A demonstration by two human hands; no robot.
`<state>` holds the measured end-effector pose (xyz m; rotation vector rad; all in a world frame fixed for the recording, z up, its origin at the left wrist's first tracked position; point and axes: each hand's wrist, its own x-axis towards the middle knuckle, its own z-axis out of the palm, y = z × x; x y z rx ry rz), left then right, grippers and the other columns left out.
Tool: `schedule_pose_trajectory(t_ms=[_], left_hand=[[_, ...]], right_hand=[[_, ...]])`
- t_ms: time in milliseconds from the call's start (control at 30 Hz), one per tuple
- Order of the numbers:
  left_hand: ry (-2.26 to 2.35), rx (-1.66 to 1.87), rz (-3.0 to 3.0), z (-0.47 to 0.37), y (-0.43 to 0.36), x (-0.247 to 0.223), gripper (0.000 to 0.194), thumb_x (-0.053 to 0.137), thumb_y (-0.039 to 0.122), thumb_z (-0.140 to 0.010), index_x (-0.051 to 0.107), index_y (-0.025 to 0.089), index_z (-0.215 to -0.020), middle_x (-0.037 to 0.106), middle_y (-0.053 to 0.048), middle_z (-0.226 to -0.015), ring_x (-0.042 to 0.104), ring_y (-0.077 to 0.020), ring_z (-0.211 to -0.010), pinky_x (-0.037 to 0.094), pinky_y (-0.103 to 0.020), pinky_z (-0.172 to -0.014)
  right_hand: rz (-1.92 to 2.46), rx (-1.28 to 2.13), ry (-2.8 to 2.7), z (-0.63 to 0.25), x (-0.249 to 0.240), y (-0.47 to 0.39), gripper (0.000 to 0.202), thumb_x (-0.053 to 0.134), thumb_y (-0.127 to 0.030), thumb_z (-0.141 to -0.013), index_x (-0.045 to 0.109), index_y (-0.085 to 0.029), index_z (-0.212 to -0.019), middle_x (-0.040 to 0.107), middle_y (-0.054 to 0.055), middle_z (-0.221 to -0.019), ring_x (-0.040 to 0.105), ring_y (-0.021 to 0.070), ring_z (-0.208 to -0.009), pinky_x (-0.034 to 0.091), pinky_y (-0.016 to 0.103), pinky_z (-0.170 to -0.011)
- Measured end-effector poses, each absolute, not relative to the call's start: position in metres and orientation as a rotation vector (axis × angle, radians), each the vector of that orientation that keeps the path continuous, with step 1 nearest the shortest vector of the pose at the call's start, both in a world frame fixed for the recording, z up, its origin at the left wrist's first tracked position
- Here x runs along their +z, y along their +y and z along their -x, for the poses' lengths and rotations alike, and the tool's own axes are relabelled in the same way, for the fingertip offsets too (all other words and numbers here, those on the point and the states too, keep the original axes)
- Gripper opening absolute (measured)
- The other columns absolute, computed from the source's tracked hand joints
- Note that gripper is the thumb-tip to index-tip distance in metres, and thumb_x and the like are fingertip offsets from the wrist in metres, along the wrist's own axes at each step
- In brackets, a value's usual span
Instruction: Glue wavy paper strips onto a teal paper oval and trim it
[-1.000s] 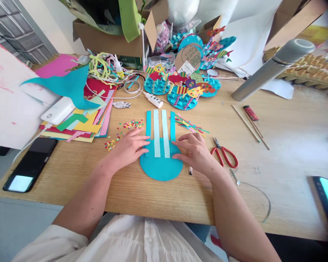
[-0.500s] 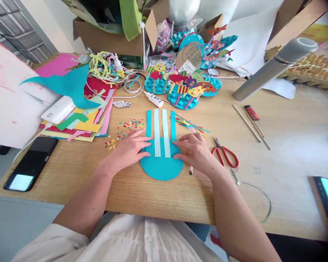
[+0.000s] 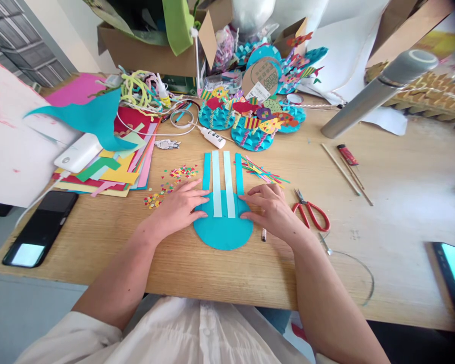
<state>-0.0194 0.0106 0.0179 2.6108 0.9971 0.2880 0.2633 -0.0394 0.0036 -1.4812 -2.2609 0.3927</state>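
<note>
A round blue paper disc (image 3: 223, 233) lies flat on the desk before me. Two pale blue paper strips (image 3: 217, 177) rest with their lower ends on it, side by side. Outside them runs a darker blue strip on each side, the left one (image 3: 207, 169) and the right one (image 3: 239, 172). My left hand (image 3: 178, 203) touches the disc's left edge, fingers apart, near the lower end of the left dark strip. Opposite it, my right hand (image 3: 268, 206) rests its fingertips on the disc's right edge, fingers spread.
Confetti (image 3: 157, 197) lies left of the disc. Thin coloured paper strips (image 3: 265, 172) and red-handled pliers (image 3: 311, 210) are on the right. Behind stand a glue bottle (image 3: 213, 137), decorated blue paper crafts (image 3: 252, 137) and a grey flask (image 3: 379, 96). A phone (image 3: 41, 227) sits at left.
Both hands keep their places on the disc. The whole view has shifted very slightly; nothing on the desk has visibly moved.
</note>
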Motion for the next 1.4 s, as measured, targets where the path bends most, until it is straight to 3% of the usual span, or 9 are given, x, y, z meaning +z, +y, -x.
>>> schedule_pose_trajectory(t_ms=[400,633,900,1400], left_hand=[[0.983,0.345,-2.564,0.0196,0.0101,0.0197,0.031,0.069,0.032,-0.084,0.070,0.020,-0.112,0.062,-0.005,-0.132,0.037,-0.0286,-0.140,0.037,-0.051,-0.113],[0.993,0.372,-2.592,0.0205,0.0125,0.0216,0.024,0.063,0.023,-0.088,0.071,0.018,-0.110,0.065,-0.008,-0.128,0.039,-0.0281,-0.139,0.037,-0.051,-0.112],[1.002,0.311,-2.602,0.0216,0.0119,0.0183,0.028,0.068,0.030,-0.085,0.070,0.021,-0.111,0.061,-0.007,-0.134,0.036,-0.0293,-0.140,0.036,-0.053,-0.112],[0.992,0.298,-2.622,0.0199,0.0113,0.0165,0.031,0.070,0.030,-0.083,0.070,0.018,-0.112,0.061,-0.008,-0.133,0.038,-0.0300,-0.139,0.036,-0.051,-0.113]], right_hand=[[1.493,0.346,-2.260,-0.2658,0.0056,-0.0391,0.037,0.069,-0.040,-0.082,0.069,-0.031,-0.118,0.061,0.011,-0.110,0.049,0.0322,-0.108,0.045,0.052,-0.086],[1.500,0.336,-2.269,-0.2660,0.0071,-0.0389,0.035,0.069,-0.041,-0.083,0.071,-0.031,-0.116,0.061,0.011,-0.109,0.049,0.0320,-0.108,0.046,0.052,-0.086],[1.488,0.365,-2.276,-0.2655,0.0044,-0.0399,0.037,0.068,-0.044,-0.083,0.070,-0.029,-0.116,0.060,0.011,-0.110,0.048,0.0312,-0.106,0.044,0.052,-0.087],[1.493,0.388,-2.271,-0.2643,0.0037,-0.0396,0.036,0.068,-0.043,-0.083,0.070,-0.029,-0.116,0.060,0.011,-0.110,0.048,0.0320,-0.107,0.043,0.052,-0.087]])
